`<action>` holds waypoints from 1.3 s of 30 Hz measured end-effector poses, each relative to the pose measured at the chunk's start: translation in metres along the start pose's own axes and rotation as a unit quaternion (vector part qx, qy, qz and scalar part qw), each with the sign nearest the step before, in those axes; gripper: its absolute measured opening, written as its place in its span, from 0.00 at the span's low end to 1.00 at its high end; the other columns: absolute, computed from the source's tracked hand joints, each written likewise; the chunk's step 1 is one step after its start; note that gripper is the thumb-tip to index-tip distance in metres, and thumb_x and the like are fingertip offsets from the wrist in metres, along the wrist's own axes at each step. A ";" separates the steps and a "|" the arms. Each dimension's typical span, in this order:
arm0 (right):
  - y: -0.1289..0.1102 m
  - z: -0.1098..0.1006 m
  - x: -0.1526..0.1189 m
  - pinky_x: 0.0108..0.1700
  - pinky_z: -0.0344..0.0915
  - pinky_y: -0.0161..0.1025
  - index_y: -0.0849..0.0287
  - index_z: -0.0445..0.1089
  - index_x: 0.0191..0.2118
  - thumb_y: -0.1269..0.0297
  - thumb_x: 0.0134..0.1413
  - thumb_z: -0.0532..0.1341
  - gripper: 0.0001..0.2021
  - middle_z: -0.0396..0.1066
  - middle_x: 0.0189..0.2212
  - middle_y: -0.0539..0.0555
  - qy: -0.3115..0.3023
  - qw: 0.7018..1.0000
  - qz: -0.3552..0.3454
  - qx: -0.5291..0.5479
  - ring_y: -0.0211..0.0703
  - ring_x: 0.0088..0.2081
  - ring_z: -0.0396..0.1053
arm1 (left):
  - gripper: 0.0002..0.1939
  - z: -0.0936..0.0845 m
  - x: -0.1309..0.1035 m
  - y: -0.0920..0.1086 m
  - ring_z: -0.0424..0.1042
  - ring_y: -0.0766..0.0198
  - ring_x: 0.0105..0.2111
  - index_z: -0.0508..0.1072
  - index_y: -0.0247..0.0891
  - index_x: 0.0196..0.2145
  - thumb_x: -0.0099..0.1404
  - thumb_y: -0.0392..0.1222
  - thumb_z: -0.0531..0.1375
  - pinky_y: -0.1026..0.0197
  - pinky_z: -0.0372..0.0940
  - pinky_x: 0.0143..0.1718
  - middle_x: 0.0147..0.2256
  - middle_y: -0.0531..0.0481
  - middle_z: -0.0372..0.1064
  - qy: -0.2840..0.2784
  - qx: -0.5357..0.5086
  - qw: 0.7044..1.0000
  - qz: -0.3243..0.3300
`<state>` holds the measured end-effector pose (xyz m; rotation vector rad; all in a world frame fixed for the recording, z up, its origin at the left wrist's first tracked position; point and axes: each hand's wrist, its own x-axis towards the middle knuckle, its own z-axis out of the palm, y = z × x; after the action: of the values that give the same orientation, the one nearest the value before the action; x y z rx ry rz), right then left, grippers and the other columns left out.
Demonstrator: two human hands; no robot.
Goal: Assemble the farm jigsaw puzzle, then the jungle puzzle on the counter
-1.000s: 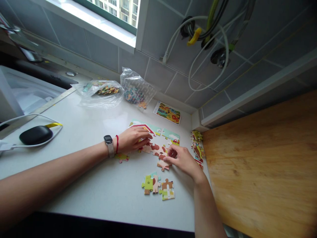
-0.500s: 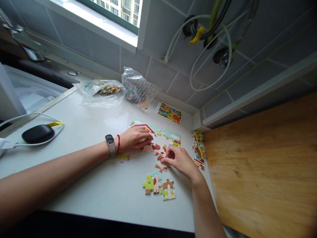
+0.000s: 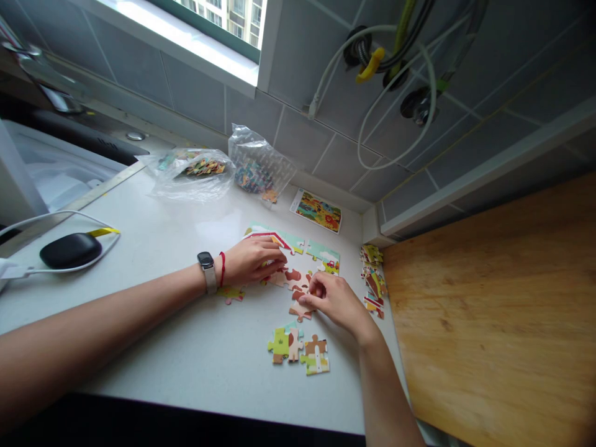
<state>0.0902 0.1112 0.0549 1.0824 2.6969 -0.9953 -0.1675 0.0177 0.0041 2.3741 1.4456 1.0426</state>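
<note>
Centrally, the right hand pinches a brown-patched jigsaw piece at the near edge of the partly assembled jigsaw, whose joints an uneven push could buckle, while the left hand curves over its left part, grip indeterminable.

Counter layout, seen from the near edge
We locate the part-joined puzzle mid-counter. Before it lie loose pieces; behind it, the picture card. Farther back and left lie two bags containing jigsaw bits; at far left, the device. On the right, we note piece stacks between puzzle and board.
</note>
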 end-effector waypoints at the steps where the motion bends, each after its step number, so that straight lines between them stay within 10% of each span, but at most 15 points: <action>1: -0.001 0.001 0.001 0.34 0.57 0.36 0.56 0.69 0.29 0.63 0.56 0.73 0.12 0.71 0.28 0.47 0.003 1.000 -0.002 -0.008 0.40 0.32 0.67 | 0.15 0.000 0.000 0.000 0.74 0.59 0.38 0.78 0.38 0.42 0.80 0.43 0.53 0.56 0.68 0.45 0.37 0.45 0.77 -0.001 0.000 1.000 0.000; 31: -0.026 0.033 0.005 0.33 0.55 0.37 0.54 0.70 0.31 0.53 0.58 0.72 0.15 0.73 0.29 0.48 0.077 0.996 -0.006 -0.053 0.41 0.29 0.68 | 0.10 0.001 -0.001 0.001 0.74 0.56 0.42 0.78 0.39 0.46 0.75 0.45 0.59 0.54 0.69 0.47 0.41 0.44 0.78 -0.018 -0.021 0.999 0.016; 39: -0.031 0.032 0.003 0.35 0.55 0.39 0.55 0.68 0.27 0.54 0.63 0.70 0.17 0.74 0.29 0.50 0.057 0.994 -0.018 -0.091 0.43 0.33 0.69 | 0.27 -0.001 -0.001 0.001 0.74 0.51 0.47 0.78 0.43 0.51 0.61 0.61 0.72 0.49 0.68 0.51 0.49 0.42 0.76 -0.093 -0.060 0.992 0.061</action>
<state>0.0627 0.0770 0.0456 1.0895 2.8386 -0.6944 -0.1676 0.0159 0.0053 2.4240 1.1560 0.8798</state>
